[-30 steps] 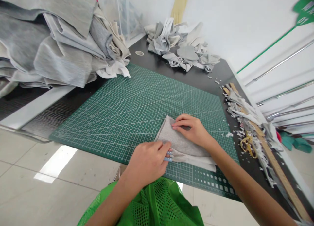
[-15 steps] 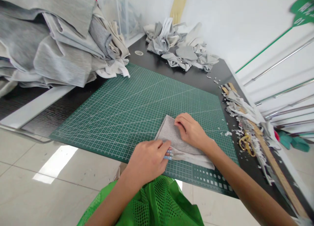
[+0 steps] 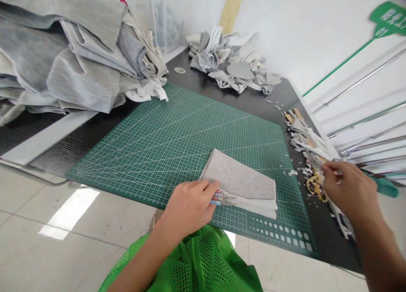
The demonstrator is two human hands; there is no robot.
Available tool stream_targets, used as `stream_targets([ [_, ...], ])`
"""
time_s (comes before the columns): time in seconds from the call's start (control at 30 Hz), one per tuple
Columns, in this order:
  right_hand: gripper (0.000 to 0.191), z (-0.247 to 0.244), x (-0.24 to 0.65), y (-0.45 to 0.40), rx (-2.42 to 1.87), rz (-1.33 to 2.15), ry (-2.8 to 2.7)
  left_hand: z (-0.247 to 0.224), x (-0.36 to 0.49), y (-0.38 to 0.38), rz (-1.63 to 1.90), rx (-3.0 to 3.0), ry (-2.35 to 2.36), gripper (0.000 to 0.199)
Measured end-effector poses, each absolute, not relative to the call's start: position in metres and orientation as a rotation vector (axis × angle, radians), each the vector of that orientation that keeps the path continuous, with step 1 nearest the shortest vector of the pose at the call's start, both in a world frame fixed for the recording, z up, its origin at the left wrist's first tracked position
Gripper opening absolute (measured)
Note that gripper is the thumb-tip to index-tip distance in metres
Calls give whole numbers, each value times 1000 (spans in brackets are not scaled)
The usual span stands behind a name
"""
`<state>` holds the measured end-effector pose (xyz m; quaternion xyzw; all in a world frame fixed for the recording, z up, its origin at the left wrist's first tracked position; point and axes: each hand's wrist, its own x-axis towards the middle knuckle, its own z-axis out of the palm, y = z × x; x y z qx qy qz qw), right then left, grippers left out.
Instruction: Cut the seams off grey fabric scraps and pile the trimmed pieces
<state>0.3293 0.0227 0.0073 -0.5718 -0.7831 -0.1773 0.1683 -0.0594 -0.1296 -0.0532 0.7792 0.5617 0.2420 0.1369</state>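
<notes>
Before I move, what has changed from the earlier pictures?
The right hand has left the folded grey cloth and moved right, beside the scraps and gold-handled scissors; whether it holds anything is unclear. The left hand stays at the cloth's edge with a light blue item.

The single view looked out from the wearer's head, facing forward and steeply down over a cutting mat (image 3: 190, 131), near enough to take in both the left hand (image 3: 190, 203) and right hand (image 3: 352, 190), with green mesh clothing (image 3: 203, 262) at its bottom edge and a white wall (image 3: 292, 34) beyond.
</notes>
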Motion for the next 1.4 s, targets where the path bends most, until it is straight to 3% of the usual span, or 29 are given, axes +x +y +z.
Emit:
stream_targets([
  [0.17, 8, -6, 381, 14, -1891, -386, -2293, -53, -58, -130, 671, 2257, 1636, 38],
  [0.33, 15, -10, 376, 11, -2028, -238, -2247, -53, -57, -131, 663, 2263, 1645, 38],
  [0.67, 32, -15, 357, 20, -2046, -540, -2114, -54, -57, -131, 693, 2266, 1658, 38],
  [0.83, 19, -14, 346, 12, -1835, -547, -2124, -55, -57, -131, 697, 2271, 1654, 39],
  [0.97, 33, -12, 327, 4, -1585, -443, -2163, -55, -57, -131, 713, 2279, 1646, 39],
  [1.1, 12, -10, 299, -4, -1436, -298, -2176, -56, -57, -131, 710, 2274, 1655, 37],
  [1.2, 23, -9, 274, -14, -1396, -209, -2167, -56, -57, -131, 716, 2275, 1649, 36],
  [1.4, 22, -7, 236, -49, -1120, 260, -2351, -55, -59, -131, 731, 2252, 1621, 38],
])
